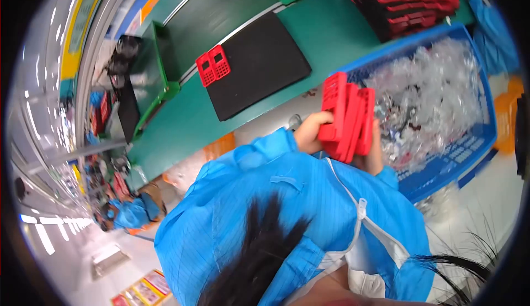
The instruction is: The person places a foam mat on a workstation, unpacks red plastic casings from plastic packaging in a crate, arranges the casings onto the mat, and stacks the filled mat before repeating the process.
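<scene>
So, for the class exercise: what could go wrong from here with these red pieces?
The held red pieces are unevenly fanned between the left hand and right hand, so one could slip. The blue basket is close by; a dropped piece might get lost among its clear bags. The pair of red pieces straddling the black mat's edge might shift if bumped.

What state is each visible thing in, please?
Left hand: closed on held panels.
Right hand: at held panels, partly hidden.
Held panels: bunched, slightly fanned.
Mat: flat.
Mat panels: side by side.
Basket: open, plastic heaped inside.
</scene>
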The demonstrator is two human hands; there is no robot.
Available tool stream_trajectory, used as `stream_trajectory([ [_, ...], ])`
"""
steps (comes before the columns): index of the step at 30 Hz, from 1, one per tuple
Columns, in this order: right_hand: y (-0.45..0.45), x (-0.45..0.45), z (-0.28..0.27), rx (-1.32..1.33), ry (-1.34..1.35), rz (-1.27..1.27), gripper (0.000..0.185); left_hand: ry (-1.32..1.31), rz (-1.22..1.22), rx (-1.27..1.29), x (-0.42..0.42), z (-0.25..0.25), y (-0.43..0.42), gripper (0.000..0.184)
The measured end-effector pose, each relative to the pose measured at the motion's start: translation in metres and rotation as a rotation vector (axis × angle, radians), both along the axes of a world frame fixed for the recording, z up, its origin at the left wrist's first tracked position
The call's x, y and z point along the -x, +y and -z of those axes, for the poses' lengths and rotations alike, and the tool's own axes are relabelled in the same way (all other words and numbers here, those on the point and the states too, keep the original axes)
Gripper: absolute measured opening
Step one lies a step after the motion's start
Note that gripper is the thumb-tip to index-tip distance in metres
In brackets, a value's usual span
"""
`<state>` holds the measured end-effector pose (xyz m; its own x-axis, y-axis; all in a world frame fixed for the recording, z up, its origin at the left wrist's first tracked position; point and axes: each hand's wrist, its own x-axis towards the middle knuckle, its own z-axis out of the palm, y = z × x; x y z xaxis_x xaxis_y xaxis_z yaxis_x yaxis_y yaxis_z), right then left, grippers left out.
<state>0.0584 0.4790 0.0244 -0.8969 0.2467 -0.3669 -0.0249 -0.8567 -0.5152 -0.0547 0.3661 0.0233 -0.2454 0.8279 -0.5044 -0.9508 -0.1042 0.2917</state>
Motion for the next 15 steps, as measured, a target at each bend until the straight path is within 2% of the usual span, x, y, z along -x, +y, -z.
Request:
stream_trajectory([
  [2,-0.018,0.010,0.005,0.084,-0.092,-0.122,0.059,0.094,-0.055,0.131,0.004,0.015,-0.031,0.046],
  [3,-0.029,0.019,0.000,-0.118,0.009,-0.157,0.063,0.140,-0.078,0.188,0.007,0.006,-0.046,0.047],
  [4,-0.037,0.029,0.004,-0.251,-0.027,-0.218,0.073,0.184,-0.100,0.247,0.012,-0.004,-0.063,0.048],
  [5,-0.045,0.037,-0.002,-0.429,-0.033,-0.247,0.076,0.146,-0.055,0.191,0.018,-0.003,-0.081,0.053],
  [6,-0.054,0.045,-0.003,-0.724,0.047,-0.204,0.084,0.000,-0.113,0.196,0.017,-0.003,-0.094,0.054],
  [7,-0.050,0.054,-0.012,-1.128,0.038,-0.274,0.087,-0.087,-0.161,0.155,0.022,-0.013,-0.103,0.049],
  [8,-0.050,0.069,-0.023,-1.532,0.040,-0.346,0.091,-0.083,-0.159,0.130,0.029,-0.003,-0.118,0.050],
  [10,-0.059,0.100,-0.030,-1.819,0.045,-0.474,0.098,-0.096,-0.222,0.084,0.034,0.021,-0.142,0.050],
  [11,-0.068,0.115,-0.030,-1.646,-0.076,-0.564,0.093,-0.147,-0.358,-0.068,0.033,0.040,-0.151,0.049],
  [13,-0.088,0.138,-0.028,-1.096,-0.129,-0.659,0.085,-0.223,-0.391,-0.048,0.042,0.051,-0.172,0.049],
  [14,-0.086,0.145,-0.026,-1.018,-0.137,-0.842,0.075,-0.229,-0.476,-0.136,0.042,0.055,-0.171,0.050],
  [15,-0.096,0.149,-0.019,-0.917,-0.171,-0.856,0.071,-0.200,-0.492,-0.130,0.046,0.052,-0.177,0.051],
])
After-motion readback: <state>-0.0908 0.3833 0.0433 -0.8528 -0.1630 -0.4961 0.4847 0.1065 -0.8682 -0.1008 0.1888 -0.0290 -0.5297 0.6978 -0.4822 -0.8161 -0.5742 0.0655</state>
